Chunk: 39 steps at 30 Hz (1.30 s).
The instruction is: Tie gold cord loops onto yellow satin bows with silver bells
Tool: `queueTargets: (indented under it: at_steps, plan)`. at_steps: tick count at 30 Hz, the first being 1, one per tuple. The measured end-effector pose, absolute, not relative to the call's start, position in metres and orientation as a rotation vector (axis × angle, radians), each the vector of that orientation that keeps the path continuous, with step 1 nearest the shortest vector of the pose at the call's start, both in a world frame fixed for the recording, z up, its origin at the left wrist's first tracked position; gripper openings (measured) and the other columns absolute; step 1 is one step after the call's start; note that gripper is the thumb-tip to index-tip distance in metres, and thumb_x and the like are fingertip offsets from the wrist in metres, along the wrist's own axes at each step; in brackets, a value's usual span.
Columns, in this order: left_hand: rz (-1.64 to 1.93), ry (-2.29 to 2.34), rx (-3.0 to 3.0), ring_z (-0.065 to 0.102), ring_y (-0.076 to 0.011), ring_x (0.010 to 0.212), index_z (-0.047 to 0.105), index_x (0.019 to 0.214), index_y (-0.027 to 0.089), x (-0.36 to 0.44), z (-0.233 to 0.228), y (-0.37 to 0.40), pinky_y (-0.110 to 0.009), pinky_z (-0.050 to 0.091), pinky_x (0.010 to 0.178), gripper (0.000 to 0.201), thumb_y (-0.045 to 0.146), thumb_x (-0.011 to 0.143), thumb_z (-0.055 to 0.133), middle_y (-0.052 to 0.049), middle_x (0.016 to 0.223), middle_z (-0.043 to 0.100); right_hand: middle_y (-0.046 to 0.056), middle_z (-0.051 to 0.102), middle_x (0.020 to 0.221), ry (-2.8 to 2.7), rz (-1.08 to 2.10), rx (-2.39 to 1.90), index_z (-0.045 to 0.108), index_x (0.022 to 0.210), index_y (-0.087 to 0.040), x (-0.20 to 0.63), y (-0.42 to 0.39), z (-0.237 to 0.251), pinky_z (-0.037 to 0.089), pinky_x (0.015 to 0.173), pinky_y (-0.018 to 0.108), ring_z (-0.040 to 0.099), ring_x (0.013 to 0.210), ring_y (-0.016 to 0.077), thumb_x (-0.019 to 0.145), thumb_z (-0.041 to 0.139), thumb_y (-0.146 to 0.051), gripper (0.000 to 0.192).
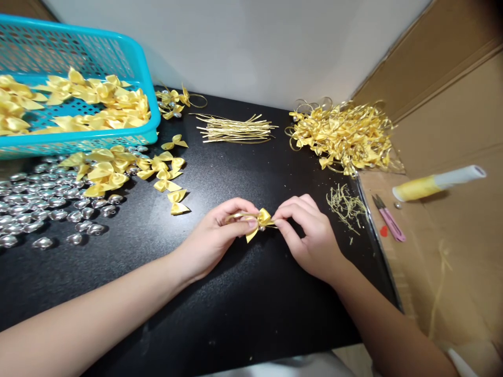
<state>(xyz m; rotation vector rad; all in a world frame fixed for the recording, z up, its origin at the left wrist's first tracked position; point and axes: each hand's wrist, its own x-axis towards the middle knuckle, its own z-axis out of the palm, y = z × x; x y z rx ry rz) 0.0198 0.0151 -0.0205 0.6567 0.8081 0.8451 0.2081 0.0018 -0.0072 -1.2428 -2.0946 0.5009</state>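
My left hand (216, 235) and my right hand (308, 233) meet over the middle of the black table (220, 314), both pinching one small yellow ribbon bow (260, 221). A thin gold wire loop runs from the bow under my left fingers. A tiny silver bead seems to sit at the bow's centre, partly hidden by my fingertips. Loose yellow bows (165, 175) lie to the upper left of my hands, apart from them.
A turquoise basket (98, 137) of yellow bows stands at the back left. Several silver beads (43, 201) spread at the left. Cut gold wires (233, 129) lie at the back centre, a heap of finished bows (346, 133) at the back right. Pink snips (389, 217) and a tube (436, 183) rest on cardboard.
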Motion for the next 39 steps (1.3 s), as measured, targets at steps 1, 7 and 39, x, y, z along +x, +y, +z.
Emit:
queueTargets:
  at_steps: [1, 7, 39]
  plan:
    - [0.842, 0.805, 0.66, 0.058, -0.0105, 0.075, 0.071, 0.076, 0.021, 0.0197, -0.0206, 0.0151, -0.021, 0.041, 0.072, 0.012, 0.02, 0.07, 0.081, 0.003, 0.073, 0.069, 0.002, 0.063, 0.08, -2.093, 0.496, -1.242, 0.057, 0.08, -0.018, 0.2081, 0.0019, -0.0073, 0.038, 0.073, 0.033, 0.051, 0.077, 0.0162, 0.093, 0.054, -0.011, 0.015]
    - [0.82, 0.806, 0.672, 0.058, -0.0105, 0.074, 0.069, 0.076, 0.02, 0.0196, -0.0221, 0.0157, -0.021, 0.042, 0.073, 0.013, 0.019, 0.069, 0.08, 0.003, 0.072, 0.068, 0.002, 0.064, 0.08, -2.125, 0.465, -1.233, 0.059, 0.08, -0.018, 0.2087, 0.001, -0.0068, 0.037, 0.074, 0.033, 0.052, 0.077, 0.0165, 0.093, 0.055, -0.011, 0.015]
    - [0.806, 0.894, 0.713, 0.052, -0.008, 0.063, 0.062, 0.069, 0.017, 0.0215, -0.0208, 0.0158, -0.02, 0.038, 0.064, 0.016, 0.017, 0.067, 0.078, 0.004, 0.063, 0.06, 0.001, 0.065, 0.081, -2.22, 0.094, -1.223, 0.063, 0.083, -0.018, 0.2062, -0.0023, -0.0101, 0.032, 0.075, 0.033, 0.048, 0.077, 0.017, 0.093, 0.055, -0.012, 0.014]
